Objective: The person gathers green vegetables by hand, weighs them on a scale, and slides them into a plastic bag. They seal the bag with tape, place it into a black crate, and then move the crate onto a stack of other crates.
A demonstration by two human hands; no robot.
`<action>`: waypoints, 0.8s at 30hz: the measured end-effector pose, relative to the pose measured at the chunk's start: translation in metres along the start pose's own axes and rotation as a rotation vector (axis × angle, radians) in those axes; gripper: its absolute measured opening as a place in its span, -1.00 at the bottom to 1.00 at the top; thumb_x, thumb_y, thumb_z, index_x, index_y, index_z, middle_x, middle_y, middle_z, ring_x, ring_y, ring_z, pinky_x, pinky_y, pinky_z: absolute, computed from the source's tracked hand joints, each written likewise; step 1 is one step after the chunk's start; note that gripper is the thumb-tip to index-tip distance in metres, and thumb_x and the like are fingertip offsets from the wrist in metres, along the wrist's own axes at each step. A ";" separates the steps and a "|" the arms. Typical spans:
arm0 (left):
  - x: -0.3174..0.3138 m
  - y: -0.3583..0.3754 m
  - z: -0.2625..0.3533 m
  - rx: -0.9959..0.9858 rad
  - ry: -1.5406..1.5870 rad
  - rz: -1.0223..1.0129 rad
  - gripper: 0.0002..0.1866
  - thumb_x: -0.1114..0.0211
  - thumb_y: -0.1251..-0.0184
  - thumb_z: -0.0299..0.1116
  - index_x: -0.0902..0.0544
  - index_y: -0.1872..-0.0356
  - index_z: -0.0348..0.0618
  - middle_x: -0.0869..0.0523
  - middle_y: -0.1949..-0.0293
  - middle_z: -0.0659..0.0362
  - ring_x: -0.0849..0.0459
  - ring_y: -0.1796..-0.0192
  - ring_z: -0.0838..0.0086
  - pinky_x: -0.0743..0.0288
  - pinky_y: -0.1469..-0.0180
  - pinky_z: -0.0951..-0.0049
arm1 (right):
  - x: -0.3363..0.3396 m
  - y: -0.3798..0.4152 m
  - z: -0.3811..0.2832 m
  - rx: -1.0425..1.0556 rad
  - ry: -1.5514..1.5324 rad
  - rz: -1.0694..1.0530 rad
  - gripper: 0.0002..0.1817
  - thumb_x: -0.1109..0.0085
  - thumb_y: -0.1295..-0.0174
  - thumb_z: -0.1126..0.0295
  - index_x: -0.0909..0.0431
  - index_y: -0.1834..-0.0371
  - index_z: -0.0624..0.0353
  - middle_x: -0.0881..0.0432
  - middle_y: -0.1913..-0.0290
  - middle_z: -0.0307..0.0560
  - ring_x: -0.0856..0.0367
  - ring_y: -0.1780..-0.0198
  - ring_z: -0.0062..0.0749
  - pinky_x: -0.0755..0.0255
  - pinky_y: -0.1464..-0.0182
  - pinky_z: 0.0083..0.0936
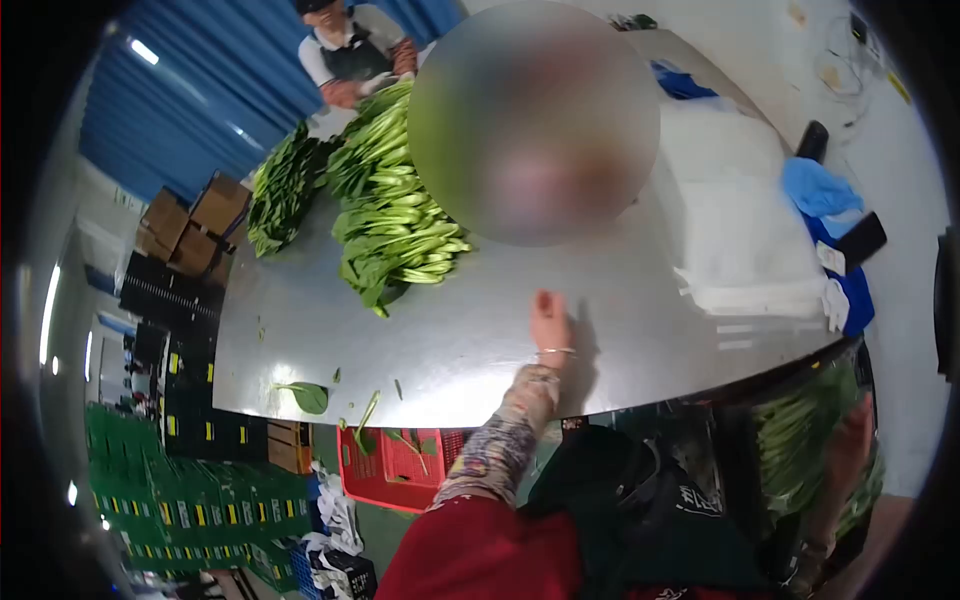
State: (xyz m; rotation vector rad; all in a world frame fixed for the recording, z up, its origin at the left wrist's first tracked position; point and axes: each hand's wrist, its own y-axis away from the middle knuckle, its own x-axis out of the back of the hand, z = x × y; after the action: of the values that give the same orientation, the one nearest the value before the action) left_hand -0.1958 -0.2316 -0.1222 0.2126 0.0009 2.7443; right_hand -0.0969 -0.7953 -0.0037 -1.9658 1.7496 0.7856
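My left grip (548, 318) is over the near half of the desk (500, 345), well in from its near edge, with a thin bracelet (556, 351) at the wrist and a patterned sleeve (505, 437) behind it. Its fingers look curled in, and I see nothing in them, but I cannot tell whether it is clenched or released. My right grip (850, 438) is blurred, low beyond the desk's near right corner, at the packed greens (790, 440); whether it grasps any of them I cannot tell.

Outward from my left grip, the leafy greens (400, 215) lie heaped toward the far left of the desk, pale stalks pointing to the middle, apart from my fingers. A darker bunch (285, 190) lies beside them, by the left edge. Along the right edge is a white stack (740, 220), with blue cloth (822, 188) and a black phone-like item (862, 243) just beside it. A loose leaf (308, 397) rests near the near left corner, and a red basket (405, 465) sits below the near edge. Another person (355, 60) stands past the far left, hands at the heap. A round blur hides the far middle.
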 end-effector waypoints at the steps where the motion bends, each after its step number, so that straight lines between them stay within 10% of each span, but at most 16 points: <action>1: 0.041 -0.034 -0.011 -0.077 -0.022 0.140 -0.59 -0.23 -0.20 -0.22 -0.51 0.04 -0.32 -0.62 0.10 0.01 -0.57 0.03 0.26 -0.41 -0.04 0.37 | -0.046 -0.009 0.027 -0.117 -0.051 -0.097 -0.56 0.23 -0.44 0.37 -0.17 -0.35 0.22 -0.51 0.12 -0.31 -0.45 0.19 -0.66 -0.36 0.30 -0.71; 3: 0.116 -0.077 0.007 -0.242 -0.405 0.432 -0.42 -0.34 -0.12 -0.18 -0.44 -0.07 -0.41 -0.52 -0.04 -0.18 -0.45 -0.12 0.00 -0.29 -0.21 0.18 | -0.121 -0.021 0.083 -0.245 0.106 0.041 -0.64 0.15 -0.41 0.35 -0.34 -0.22 0.18 -0.51 0.21 -0.33 -0.45 0.26 -0.69 -0.32 0.38 -0.71; 9: 0.267 -0.205 -0.052 -0.232 -0.997 0.799 -0.33 -0.41 -0.02 -0.31 -0.34 -0.13 -0.39 -0.43 -0.13 -0.16 -0.45 -0.09 -0.01 -0.31 -0.13 0.10 | -0.331 -0.027 0.213 -0.467 0.651 -0.465 -0.84 0.02 -0.31 0.39 -0.51 0.16 0.18 -0.51 0.39 -0.28 -0.44 0.36 -0.65 -0.28 0.38 -0.67; 15: 0.299 -0.227 -0.042 0.227 -0.355 0.410 -0.59 -0.31 -0.07 -0.48 -0.43 0.03 -0.33 -0.58 0.15 0.03 -0.55 0.18 0.34 -0.44 0.10 0.40 | -0.463 -0.055 0.359 -0.172 1.062 -1.077 -0.77 -0.06 -0.27 0.37 -0.53 0.10 0.26 -0.59 0.21 -0.10 -0.57 0.19 -0.41 -0.46 0.17 -0.51; 17: 0.279 -0.207 -0.081 0.338 0.280 0.284 -0.78 -0.25 -0.06 -0.62 -0.47 0.27 -0.15 -0.51 0.38 0.26 -0.53 0.33 0.50 -0.45 0.28 0.47 | -0.502 -0.065 0.410 0.299 1.209 -1.236 -0.69 -0.13 -0.21 0.29 -0.51 0.04 0.22 -0.55 0.07 -0.02 -0.53 0.02 -0.16 -0.42 -0.03 -0.32; 21: 0.212 -0.179 0.010 0.223 0.738 0.344 -0.72 -0.23 -0.17 -0.60 -0.44 0.12 -0.13 -0.49 0.24 0.29 -0.53 0.22 0.55 -0.46 0.16 0.53 | -0.577 -0.086 0.503 0.599 1.461 -1.300 -0.43 -0.22 -0.09 0.07 -0.44 0.00 0.36 -0.49 0.01 0.13 -0.43 -0.10 -0.06 -0.35 -0.10 -0.28; 24: 0.199 -0.206 0.007 0.273 0.854 0.373 -0.53 -0.31 -0.19 -0.54 -0.32 -0.08 -0.21 -0.53 0.03 0.17 -0.55 0.09 0.51 -0.43 0.10 0.57 | -0.625 -0.081 0.532 0.054 1.755 -1.354 -0.33 -0.21 -0.06 -0.04 -0.42 0.03 0.41 -0.41 -0.08 0.27 -0.37 -0.17 0.02 -0.31 -0.15 -0.24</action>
State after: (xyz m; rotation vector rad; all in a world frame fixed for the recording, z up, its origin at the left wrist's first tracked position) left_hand -0.2982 0.0342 -0.0916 -0.9804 0.6164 2.9517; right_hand -0.1345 0.0287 -0.0176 -3.0380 0.1439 -1.7655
